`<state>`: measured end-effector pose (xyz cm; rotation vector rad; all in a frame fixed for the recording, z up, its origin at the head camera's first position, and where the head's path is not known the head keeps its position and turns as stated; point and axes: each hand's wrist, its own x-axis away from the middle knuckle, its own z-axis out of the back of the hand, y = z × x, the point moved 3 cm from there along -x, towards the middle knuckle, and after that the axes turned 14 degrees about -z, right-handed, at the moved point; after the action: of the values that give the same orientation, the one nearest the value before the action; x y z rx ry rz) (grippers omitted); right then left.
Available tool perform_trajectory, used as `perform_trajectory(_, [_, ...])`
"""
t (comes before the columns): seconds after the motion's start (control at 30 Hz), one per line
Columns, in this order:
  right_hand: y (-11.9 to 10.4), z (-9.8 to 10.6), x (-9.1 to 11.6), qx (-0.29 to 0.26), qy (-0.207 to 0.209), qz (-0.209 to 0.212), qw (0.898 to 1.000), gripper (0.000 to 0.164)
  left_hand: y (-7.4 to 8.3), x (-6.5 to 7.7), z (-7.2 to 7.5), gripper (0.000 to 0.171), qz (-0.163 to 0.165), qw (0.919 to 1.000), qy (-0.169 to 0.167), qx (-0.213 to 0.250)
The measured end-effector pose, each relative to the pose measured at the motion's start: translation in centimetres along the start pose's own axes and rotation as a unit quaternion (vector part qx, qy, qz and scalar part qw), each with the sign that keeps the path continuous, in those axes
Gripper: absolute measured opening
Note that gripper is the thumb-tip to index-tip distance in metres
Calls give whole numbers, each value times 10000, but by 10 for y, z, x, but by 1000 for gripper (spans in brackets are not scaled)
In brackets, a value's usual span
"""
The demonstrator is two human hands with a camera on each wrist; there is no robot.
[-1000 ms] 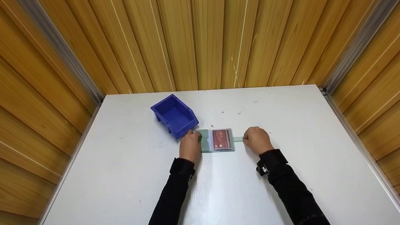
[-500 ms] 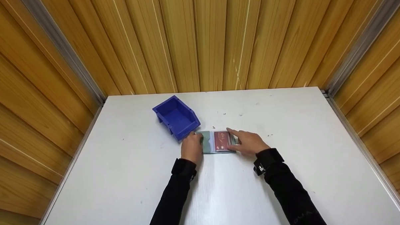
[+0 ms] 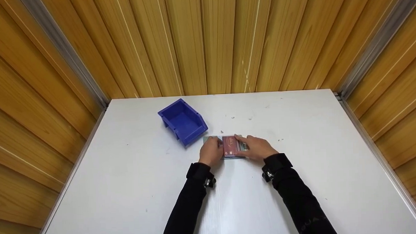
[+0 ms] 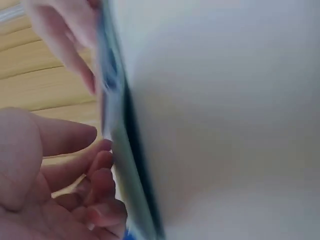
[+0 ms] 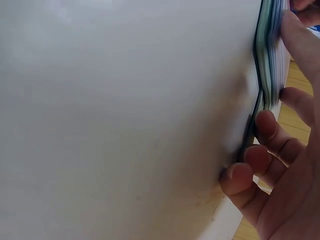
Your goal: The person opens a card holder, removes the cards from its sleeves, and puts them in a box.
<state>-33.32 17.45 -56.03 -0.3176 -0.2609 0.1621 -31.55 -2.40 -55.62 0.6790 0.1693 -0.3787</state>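
A green card holder [image 3: 244,146] with clear sleeves lies spread on the white table, a red card [image 3: 229,146] showing in its right half. My left hand [image 3: 211,152] is over the left half, beside the card. In the left wrist view its thumb stays apart from the bent fingers [image 4: 102,182], whose tips touch the holder's side. My right hand [image 3: 259,148] rests at the right end, thumb and forefinger spread over the card's edge. The right wrist view shows the stacked sleeves [image 5: 274,65] edge-on, with the other right fingertips low by the cover.
A blue plastic bin [image 3: 185,123] stands just behind and left of the holder. Wood-patterned panels [image 3: 216,44] close off the back and both sides of the white table [image 3: 127,189]. A few small marks dot the tabletop.
My right hand has let go of the holder's strap and come left onto the card side. My left hand has shifted right from the cover's outer edge to beside the card.
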Motion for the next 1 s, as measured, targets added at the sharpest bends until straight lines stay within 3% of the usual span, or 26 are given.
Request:
perform_trajectory(0.1, [-1,-1,1,5,50,78,10000,80,4,-6,-2,18,434,9984,-132,328])
perform_trajectory(0.2, [-1,-1,1,-19,106,124,9999,81,5,-11,-3,18,620,9971,-213,389])
perform_trajectory(0.33, [2,-1,0,44,150,210,9997,81,4,-14,-7,34,784,9961,-352,185])
perform_trajectory(0.47, [2,-2,-1,77,133,246,9996,81,1,-14,-9,31,969,9942,-462,-20])
perform_trajectory(0.77, [2,0,0,-1,99,235,9997,84,2,-13,-6,26,1036,9928,-603,67])
perform_trajectory(1.0, [4,-3,-2,-9,59,176,9998,86,2,-11,-8,25,898,9936,-689,3])
